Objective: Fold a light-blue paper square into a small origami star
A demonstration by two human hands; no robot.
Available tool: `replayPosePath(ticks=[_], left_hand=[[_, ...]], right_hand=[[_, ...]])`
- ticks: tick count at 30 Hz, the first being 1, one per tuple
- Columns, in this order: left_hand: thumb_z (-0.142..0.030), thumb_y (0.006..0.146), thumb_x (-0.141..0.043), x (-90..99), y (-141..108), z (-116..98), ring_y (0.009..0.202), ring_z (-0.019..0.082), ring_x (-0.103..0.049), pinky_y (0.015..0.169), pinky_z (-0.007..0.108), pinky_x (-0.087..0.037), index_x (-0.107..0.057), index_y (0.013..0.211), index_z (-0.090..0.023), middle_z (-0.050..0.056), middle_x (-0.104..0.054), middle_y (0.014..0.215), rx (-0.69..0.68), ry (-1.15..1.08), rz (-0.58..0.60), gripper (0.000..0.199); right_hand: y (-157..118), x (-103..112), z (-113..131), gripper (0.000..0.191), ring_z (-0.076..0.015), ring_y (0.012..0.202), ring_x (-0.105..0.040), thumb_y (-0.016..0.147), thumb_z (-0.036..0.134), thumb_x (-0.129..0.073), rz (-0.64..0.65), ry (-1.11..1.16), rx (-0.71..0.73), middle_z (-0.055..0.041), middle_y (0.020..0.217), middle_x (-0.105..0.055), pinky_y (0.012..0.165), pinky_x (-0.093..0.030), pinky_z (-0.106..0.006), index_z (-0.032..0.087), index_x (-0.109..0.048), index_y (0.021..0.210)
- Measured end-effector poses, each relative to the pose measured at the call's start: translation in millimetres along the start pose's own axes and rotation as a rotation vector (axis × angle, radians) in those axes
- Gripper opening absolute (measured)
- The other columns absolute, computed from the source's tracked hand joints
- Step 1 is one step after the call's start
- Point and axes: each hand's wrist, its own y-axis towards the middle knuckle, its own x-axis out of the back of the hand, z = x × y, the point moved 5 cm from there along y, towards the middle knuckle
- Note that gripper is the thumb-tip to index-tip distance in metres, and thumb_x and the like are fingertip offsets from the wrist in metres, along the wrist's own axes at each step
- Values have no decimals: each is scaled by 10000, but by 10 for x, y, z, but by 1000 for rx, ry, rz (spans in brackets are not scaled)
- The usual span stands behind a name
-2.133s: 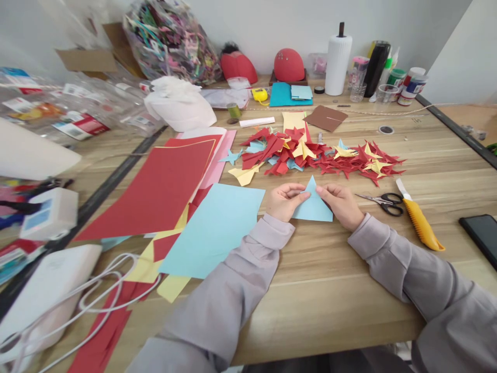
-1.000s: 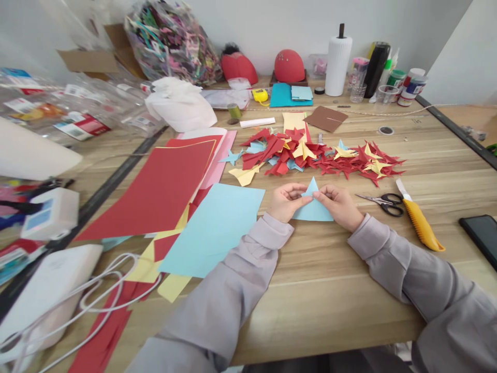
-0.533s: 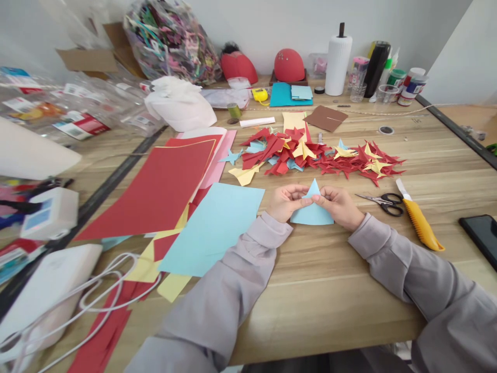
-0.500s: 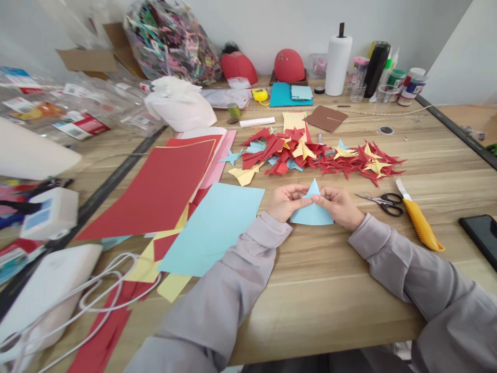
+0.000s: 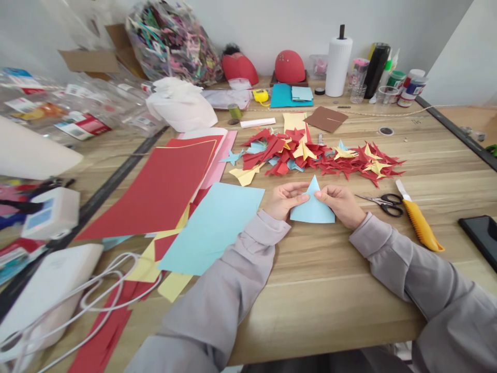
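A light blue folded paper (image 5: 312,209), pointed at the top and wide at the bottom, is between my two hands just over the wooden table. My left hand (image 5: 286,200) pinches its left edge with thumb and fingers. On the right edge, my right hand (image 5: 337,203) grips it the same way. Behind my hands lies a pile of red folded paper pieces (image 5: 272,150) with yellow stars (image 5: 304,150) and some blue ones. A flat light blue sheet (image 5: 217,223) rests left of my left hand, partly over red and yellow paper.
Black-handled scissors (image 5: 389,204) and a yellow-handled knife (image 5: 421,225) lie right of my right hand. A black phone (image 5: 481,238) is at the right edge. Large red sheets (image 5: 155,189) and a white cable (image 5: 112,274) are on the left; bottles and jars stand at the back.
My thumbs have moved apart on the blue paper, showing more of its middle. Its tip sits slightly higher. Both hands still hold it.
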Motion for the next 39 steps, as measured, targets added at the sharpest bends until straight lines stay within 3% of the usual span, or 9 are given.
replayPosePath(ticks=[10, 19, 23, 26, 30, 36, 39], left_hand=[[-285, 445, -883, -15, -20, -49, 544, 137, -636, 577, 257, -517, -723, 875, -146, 14, -699, 616, -20, 46, -68, 479], [-297, 431, -888, -24, -12, -28, 580, 163, -656, 606, 295, -533, -717, 840, -150, 34, -717, 663, 6, 26, -39, 467], [-315, 423, -885, 5, 1, -38, 581, 158, -646, 608, 297, -524, -718, 841, -158, 24, -710, 657, -21, 6, -95, 476], [-290, 429, -878, 16, -1, -44, 565, 147, -628, 596, 289, -508, -721, 837, -163, 14, -697, 638, -45, -21, -125, 456], [-247, 448, -863, -19, -14, -46, 538, 138, -604, 572, 281, -485, -712, 868, -154, 0, -668, 603, -48, -2, -47, 455], [-228, 495, -838, -105, -49, -87, 605, 129, -601, 591, 252, -469, -718, 894, -154, 10, -675, 673, -30, 87, 134, 423], [-231, 496, -842, -119, -57, -104, 627, 134, -607, 617, 257, -483, -727, 804, -149, 17, -682, 679, -43, 91, 141, 339]], right_hand=[[-7, -53, -14, 473, -79, 502, -495, 531, 556, -794, 32, 37, -18, 27, 593, -597, 455, -385, -210, 156, -593, 685], [-2, -45, -39, 434, -98, 528, -532, 537, 523, -806, 72, 113, -52, 20, 600, -619, 500, -423, -230, 161, -607, 669], [3, -23, -26, 448, -63, 480, -434, 568, 560, -772, 12, 77, -33, 44, 540, -547, 459, -348, -210, 153, -596, 629], [21, 38, -17, 470, -56, 466, -393, 531, 571, -783, -118, 50, 1, 53, 507, -503, 440, -308, -210, 162, -552, 558], [41, 101, -31, 487, -62, 451, -395, 477, 562, -809, -212, 67, 2, 51, 483, -491, 428, -291, -216, 172, -520, 521], [20, 51, -20, 465, -58, 441, -383, 469, 514, -837, -92, -17, -9, 49, 466, -493, 422, -257, -208, 161, -537, 513], [14, 59, -10, 468, -62, 440, -393, 555, 568, -781, -93, 26, 15, 42, 474, -497, 423, -276, -211, 159, -556, 528]])
